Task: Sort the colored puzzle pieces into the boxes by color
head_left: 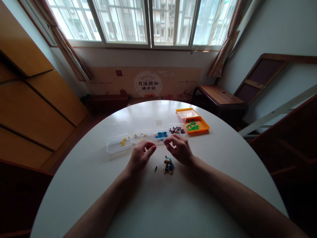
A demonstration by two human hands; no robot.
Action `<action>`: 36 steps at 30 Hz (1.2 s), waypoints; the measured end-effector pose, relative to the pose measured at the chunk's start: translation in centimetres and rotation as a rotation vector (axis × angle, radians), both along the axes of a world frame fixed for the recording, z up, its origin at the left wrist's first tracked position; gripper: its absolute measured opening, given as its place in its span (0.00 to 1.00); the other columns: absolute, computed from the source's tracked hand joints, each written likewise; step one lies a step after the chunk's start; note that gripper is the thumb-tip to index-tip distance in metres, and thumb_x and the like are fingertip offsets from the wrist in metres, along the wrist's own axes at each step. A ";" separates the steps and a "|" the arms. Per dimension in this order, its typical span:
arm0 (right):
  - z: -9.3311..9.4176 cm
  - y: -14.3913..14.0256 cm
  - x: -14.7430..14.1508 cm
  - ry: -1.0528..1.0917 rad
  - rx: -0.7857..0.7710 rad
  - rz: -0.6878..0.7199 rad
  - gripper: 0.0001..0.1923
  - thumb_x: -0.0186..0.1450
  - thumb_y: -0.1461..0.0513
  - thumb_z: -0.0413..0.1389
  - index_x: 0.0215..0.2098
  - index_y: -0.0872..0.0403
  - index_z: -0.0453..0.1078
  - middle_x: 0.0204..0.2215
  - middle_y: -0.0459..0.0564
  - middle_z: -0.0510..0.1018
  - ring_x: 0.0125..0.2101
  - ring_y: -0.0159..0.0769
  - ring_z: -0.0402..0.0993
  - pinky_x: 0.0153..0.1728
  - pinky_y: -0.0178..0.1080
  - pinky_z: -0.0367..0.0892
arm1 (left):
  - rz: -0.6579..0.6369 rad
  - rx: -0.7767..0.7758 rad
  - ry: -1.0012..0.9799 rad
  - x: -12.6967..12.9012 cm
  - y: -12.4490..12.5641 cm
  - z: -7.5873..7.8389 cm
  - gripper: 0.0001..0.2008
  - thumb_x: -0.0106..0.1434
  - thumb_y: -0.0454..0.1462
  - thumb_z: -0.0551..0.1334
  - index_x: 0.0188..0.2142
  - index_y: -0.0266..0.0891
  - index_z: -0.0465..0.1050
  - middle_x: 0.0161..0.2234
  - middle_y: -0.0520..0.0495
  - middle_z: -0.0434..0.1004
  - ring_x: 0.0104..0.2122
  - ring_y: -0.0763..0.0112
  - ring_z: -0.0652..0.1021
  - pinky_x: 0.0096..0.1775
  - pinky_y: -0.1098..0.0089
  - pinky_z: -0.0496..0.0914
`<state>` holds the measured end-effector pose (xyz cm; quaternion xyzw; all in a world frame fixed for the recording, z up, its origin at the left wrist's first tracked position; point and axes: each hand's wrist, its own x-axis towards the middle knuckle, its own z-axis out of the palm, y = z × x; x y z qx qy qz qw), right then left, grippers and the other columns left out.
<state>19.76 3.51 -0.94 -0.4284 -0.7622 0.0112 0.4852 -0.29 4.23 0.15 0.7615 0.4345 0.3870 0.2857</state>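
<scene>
Both of my hands hover over a round white table (223,165). My left hand (141,155) has its fingers curled, thumb and fingers nearly meeting; whether it holds a piece I cannot tell. My right hand (179,148) pinches something very small and dark between its fingertips, close to the box of blue pieces (160,135). A small heap of mixed pieces (168,165), blue, yellow and dark, lies just below my right hand. One dark piece (156,169) lies alone to the left of the heap.
A row of clear boxes stands beyond my hands: yellow pieces (118,142), pale yellow pieces (141,135), dark pieces (177,130). An orange tray (201,125) with green pieces sits at the right end. A wooden bench (218,96) stands behind the table, below the window.
</scene>
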 end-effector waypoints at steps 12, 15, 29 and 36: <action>0.8 3.6 -0.1 0.047 -0.167 -0.147 0.05 0.62 0.65 0.56 0.33 0.53 0.75 0.28 0.47 0.75 0.28 0.32 0.69 0.34 0.35 0.64 | -0.113 0.055 0.108 -0.6 -0.7 1.0 0.07 0.63 0.36 0.57 0.32 0.39 0.73 0.30 0.48 0.73 0.34 0.69 0.72 0.38 0.69 0.66; 0.9 4.0 -0.2 0.099 -0.158 -0.157 0.07 0.63 0.65 0.56 0.36 0.54 0.76 0.29 0.48 0.76 0.27 0.32 0.69 0.34 0.36 0.65 | -0.105 0.059 0.116 -1.0 -1.0 1.1 0.07 0.63 0.36 0.57 0.32 0.39 0.73 0.29 0.48 0.73 0.34 0.69 0.72 0.39 0.68 0.67; 0.3 -0.6 0.2 0.084 -0.083 -0.041 0.06 0.63 0.66 0.54 0.35 0.53 0.74 0.28 0.46 0.73 0.25 0.30 0.67 0.29 0.33 0.65 | -0.318 0.123 0.294 -1.1 -2.4 2.0 0.18 0.52 0.28 0.57 0.40 0.43 0.77 0.39 0.46 0.72 0.42 0.62 0.70 0.49 0.60 0.65; 0.1 -0.6 0.6 0.052 -0.052 -0.059 0.06 0.63 0.66 0.55 0.34 0.53 0.74 0.29 0.47 0.75 0.26 0.31 0.68 0.31 0.34 0.66 | -0.354 0.212 0.423 -0.5 -2.5 1.5 0.17 0.57 0.29 0.59 0.41 0.49 0.79 0.38 0.47 0.73 0.39 0.64 0.70 0.47 0.60 0.65</action>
